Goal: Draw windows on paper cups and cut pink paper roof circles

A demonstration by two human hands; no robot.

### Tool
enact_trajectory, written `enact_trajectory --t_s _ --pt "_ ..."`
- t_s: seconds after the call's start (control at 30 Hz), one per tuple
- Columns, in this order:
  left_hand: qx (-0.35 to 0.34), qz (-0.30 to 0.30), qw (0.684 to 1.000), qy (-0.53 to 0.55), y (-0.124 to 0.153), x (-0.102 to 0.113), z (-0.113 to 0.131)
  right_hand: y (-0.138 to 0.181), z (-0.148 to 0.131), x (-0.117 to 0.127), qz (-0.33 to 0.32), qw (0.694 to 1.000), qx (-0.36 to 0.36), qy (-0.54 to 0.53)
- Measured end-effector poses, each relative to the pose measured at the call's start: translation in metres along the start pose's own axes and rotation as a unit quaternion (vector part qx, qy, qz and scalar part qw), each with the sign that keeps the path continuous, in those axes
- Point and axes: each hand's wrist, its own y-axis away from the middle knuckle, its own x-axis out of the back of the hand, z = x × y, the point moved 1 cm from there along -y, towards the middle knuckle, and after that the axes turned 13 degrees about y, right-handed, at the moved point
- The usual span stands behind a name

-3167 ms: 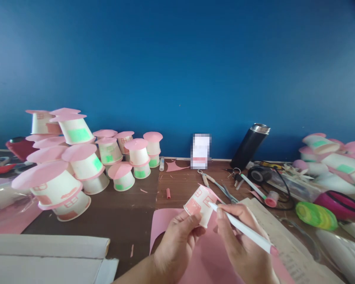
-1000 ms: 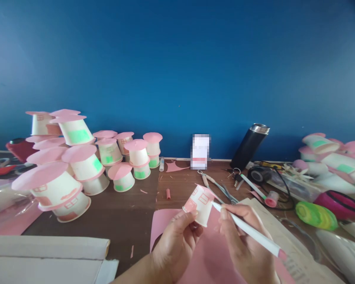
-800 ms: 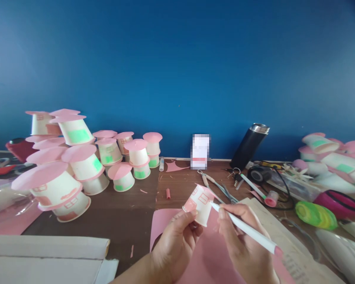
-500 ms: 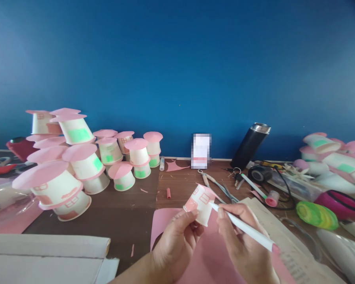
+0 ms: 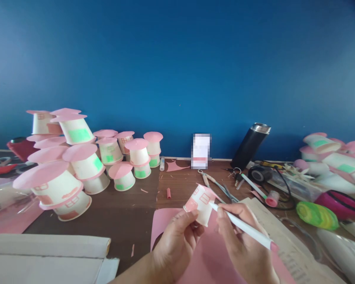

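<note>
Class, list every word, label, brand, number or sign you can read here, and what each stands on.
None can be read.
Cardboard at right: print too blurred.
Clear bag: dark marks too blurred.
White panel: pixelated.
Cup and marker: no lettering visible.

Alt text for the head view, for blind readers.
The left hand holds a pink-roofed paper cup house; the right hand holds a white marker near its drawn window. More cup houses stand at left, before a blue wall.
</note>
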Motion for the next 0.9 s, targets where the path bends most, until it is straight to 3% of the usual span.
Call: enact_trajectory --t_s 0.9 --pt "-0.003 0.016 1.000 0.011 0.0001 0.0015 -0.0007 -0.0032 -0.0047 0.0034 0.028 0.999 -0.002 -0.021"
